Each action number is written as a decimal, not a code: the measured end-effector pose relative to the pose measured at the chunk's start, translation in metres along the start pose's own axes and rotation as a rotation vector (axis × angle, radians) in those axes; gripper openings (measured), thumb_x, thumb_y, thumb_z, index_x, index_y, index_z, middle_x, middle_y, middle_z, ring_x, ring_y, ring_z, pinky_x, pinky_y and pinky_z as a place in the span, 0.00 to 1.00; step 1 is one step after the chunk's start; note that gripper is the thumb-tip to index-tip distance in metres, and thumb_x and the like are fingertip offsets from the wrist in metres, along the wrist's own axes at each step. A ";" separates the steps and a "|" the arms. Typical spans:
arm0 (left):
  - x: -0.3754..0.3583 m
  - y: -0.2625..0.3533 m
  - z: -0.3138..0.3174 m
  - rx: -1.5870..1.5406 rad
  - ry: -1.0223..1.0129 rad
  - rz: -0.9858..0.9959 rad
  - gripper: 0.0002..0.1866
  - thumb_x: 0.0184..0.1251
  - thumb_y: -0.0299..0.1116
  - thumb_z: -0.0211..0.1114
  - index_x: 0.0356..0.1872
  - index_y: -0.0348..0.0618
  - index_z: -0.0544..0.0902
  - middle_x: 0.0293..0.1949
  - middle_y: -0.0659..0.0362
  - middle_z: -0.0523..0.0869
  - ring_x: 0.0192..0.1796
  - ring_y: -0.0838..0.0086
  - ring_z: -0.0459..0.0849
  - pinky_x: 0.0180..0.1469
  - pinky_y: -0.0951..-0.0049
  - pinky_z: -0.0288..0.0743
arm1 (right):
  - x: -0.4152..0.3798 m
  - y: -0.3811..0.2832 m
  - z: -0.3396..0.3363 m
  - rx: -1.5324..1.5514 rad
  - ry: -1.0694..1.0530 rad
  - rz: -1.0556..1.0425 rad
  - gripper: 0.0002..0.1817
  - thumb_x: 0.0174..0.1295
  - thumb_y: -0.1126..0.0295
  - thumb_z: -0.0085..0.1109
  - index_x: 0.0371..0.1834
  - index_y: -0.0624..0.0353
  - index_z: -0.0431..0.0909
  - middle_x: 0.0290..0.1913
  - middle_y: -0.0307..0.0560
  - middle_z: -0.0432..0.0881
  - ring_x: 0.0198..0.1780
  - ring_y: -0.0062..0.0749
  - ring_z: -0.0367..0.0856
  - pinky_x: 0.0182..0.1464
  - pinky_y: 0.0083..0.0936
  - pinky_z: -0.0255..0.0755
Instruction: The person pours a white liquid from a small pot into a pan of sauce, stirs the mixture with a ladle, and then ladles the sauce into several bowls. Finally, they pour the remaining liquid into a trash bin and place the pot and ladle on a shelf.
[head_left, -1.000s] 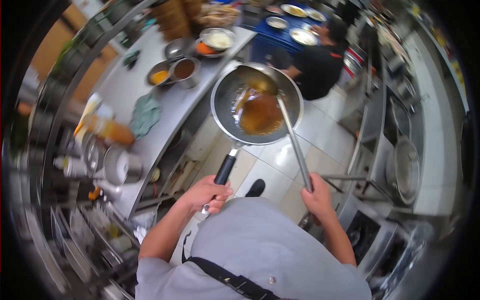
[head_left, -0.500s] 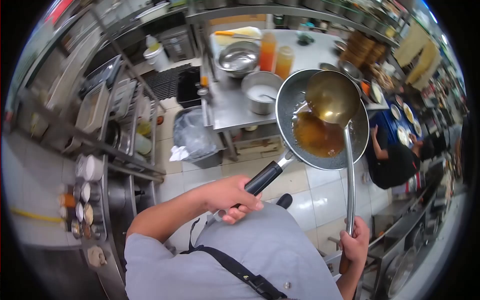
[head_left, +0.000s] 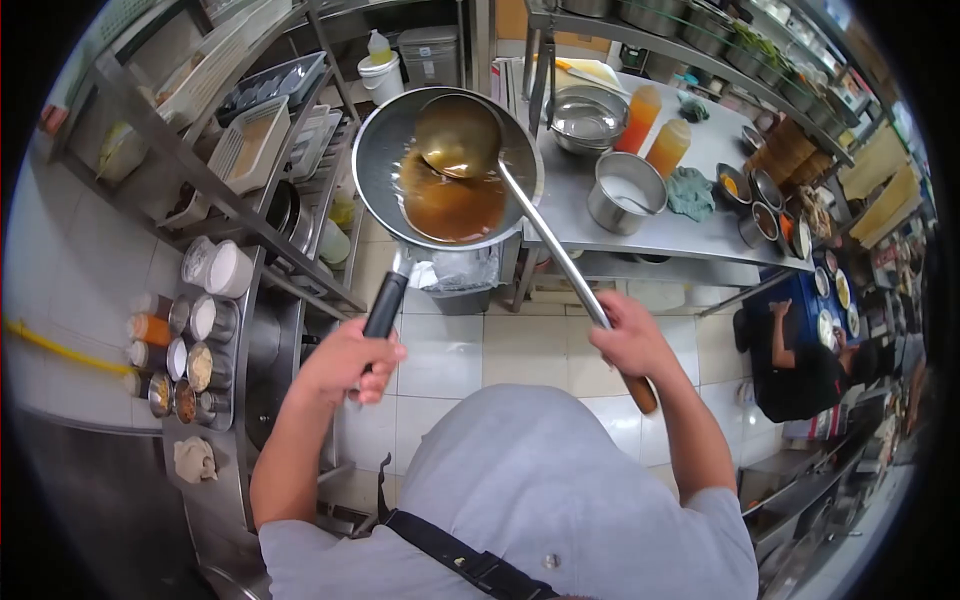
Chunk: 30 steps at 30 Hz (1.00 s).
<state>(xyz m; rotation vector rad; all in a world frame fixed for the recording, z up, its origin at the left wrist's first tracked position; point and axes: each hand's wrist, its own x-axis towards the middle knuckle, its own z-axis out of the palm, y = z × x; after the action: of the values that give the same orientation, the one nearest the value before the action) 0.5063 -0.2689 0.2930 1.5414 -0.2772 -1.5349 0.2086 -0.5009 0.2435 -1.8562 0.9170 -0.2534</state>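
My left hand point(head_left: 345, 362) grips the wok point(head_left: 447, 165) handle, my right hand point(head_left: 628, 337) the ladle point(head_left: 458, 137); brown sauce is cooked, not yet plated, I judge.

A single head-worn camera looks steeply down and forward over the person's own chest, with a wide fisheye lens that bends the room into a circle with dark corners. The left hand point(head_left: 345, 360) and right hand point(head_left: 628, 335) sit near, at mid-frame, while the pan point(head_left: 375, 160) and ladle point(head_left: 458, 137) they hold reach toward the far top. Farther off, shelving point(head_left: 200, 160) fills the left, a steel table point(head_left: 690, 235) the far right, and the tiled floor point(head_left: 520, 350) lies straight below; there is only this one view.
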 end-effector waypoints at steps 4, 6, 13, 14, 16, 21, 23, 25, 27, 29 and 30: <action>0.050 -0.004 -0.033 0.043 0.111 0.084 0.13 0.61 0.24 0.66 0.26 0.47 0.68 0.18 0.66 0.70 0.14 0.84 0.66 0.13 0.77 0.59 | 0.078 0.000 0.037 -0.244 0.049 -0.253 0.13 0.53 0.70 0.57 0.39 0.66 0.73 0.29 0.58 0.78 0.33 0.51 0.79 0.39 0.41 0.73; 0.084 -0.009 -0.055 0.110 0.183 0.157 0.13 0.61 0.23 0.65 0.25 0.47 0.67 0.18 0.66 0.70 0.14 0.83 0.67 0.13 0.76 0.60 | 0.105 -0.012 0.049 -0.239 0.031 -0.204 0.11 0.54 0.70 0.56 0.35 0.67 0.73 0.31 0.64 0.80 0.37 0.59 0.81 0.42 0.45 0.73; 0.167 -0.015 -0.099 0.601 0.538 0.303 0.07 0.54 0.24 0.64 0.27 0.37 0.73 0.17 0.57 0.77 0.12 0.72 0.75 0.15 0.66 0.68 | 0.180 -0.010 0.094 -0.436 0.072 -0.255 0.12 0.56 0.74 0.52 0.43 0.65 0.72 0.38 0.68 0.82 0.44 0.65 0.81 0.47 0.53 0.74; 0.174 -0.017 -0.103 0.600 0.535 0.306 0.07 0.54 0.24 0.64 0.27 0.37 0.73 0.17 0.57 0.77 0.12 0.72 0.75 0.15 0.66 0.68 | 0.184 -0.010 0.095 -0.450 0.091 -0.241 0.12 0.56 0.75 0.51 0.44 0.64 0.72 0.38 0.68 0.83 0.44 0.65 0.81 0.48 0.54 0.74; 0.185 -0.023 -0.112 0.885 0.617 0.404 0.07 0.53 0.26 0.62 0.29 0.32 0.76 0.21 0.45 0.82 0.19 0.57 0.84 0.25 0.59 0.76 | 0.191 -0.005 0.095 -0.427 0.140 -0.267 0.12 0.56 0.72 0.55 0.42 0.64 0.71 0.35 0.68 0.81 0.42 0.67 0.80 0.46 0.54 0.73; 0.191 -0.015 -0.101 0.967 0.833 0.472 0.10 0.53 0.29 0.61 0.33 0.31 0.80 0.31 0.37 0.85 0.38 0.42 0.85 0.44 0.51 0.77 | 0.187 -0.011 0.085 -0.449 0.173 -0.240 0.15 0.56 0.73 0.52 0.47 0.64 0.71 0.38 0.67 0.83 0.45 0.65 0.81 0.49 0.53 0.75; 0.190 -0.012 -0.097 1.027 0.888 0.555 0.10 0.53 0.29 0.61 0.33 0.31 0.81 0.34 0.36 0.85 0.44 0.39 0.83 0.48 0.49 0.76 | 0.181 -0.014 0.080 -0.418 0.136 -0.182 0.16 0.56 0.72 0.53 0.48 0.64 0.71 0.38 0.68 0.83 0.45 0.65 0.82 0.48 0.53 0.74; 0.186 -0.005 -0.092 1.008 0.904 0.531 0.10 0.53 0.29 0.60 0.33 0.32 0.80 0.35 0.36 0.85 0.45 0.39 0.83 0.49 0.48 0.76 | 0.180 -0.010 0.080 -0.410 0.150 -0.178 0.16 0.56 0.72 0.53 0.48 0.64 0.71 0.38 0.68 0.83 0.45 0.65 0.82 0.48 0.53 0.74; 0.186 -0.002 -0.091 1.021 0.909 0.533 0.09 0.53 0.29 0.60 0.33 0.32 0.80 0.36 0.36 0.85 0.46 0.39 0.82 0.49 0.48 0.75 | 0.180 -0.006 0.081 -0.402 0.159 -0.176 0.16 0.56 0.72 0.53 0.48 0.65 0.71 0.38 0.68 0.83 0.45 0.65 0.82 0.49 0.53 0.74; 0.184 0.001 -0.089 1.033 0.913 0.531 0.09 0.53 0.28 0.59 0.33 0.32 0.80 0.36 0.36 0.85 0.46 0.39 0.82 0.50 0.48 0.75 | 0.179 -0.002 0.083 -0.357 0.159 -0.189 0.17 0.56 0.72 0.53 0.49 0.65 0.70 0.38 0.68 0.83 0.45 0.65 0.81 0.49 0.53 0.74; 0.182 0.002 -0.086 1.004 0.905 0.526 0.09 0.53 0.29 0.60 0.33 0.32 0.79 0.37 0.36 0.85 0.48 0.38 0.81 0.51 0.48 0.74 | 0.179 0.001 0.086 -0.354 0.161 -0.188 0.17 0.56 0.72 0.53 0.49 0.65 0.70 0.38 0.68 0.83 0.45 0.65 0.81 0.49 0.53 0.74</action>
<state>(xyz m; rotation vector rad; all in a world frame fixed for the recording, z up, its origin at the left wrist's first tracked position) 0.6194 -0.3621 0.1544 2.4718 -0.9023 -0.1236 0.3780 -0.5650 0.1627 -2.2804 0.9422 -0.3801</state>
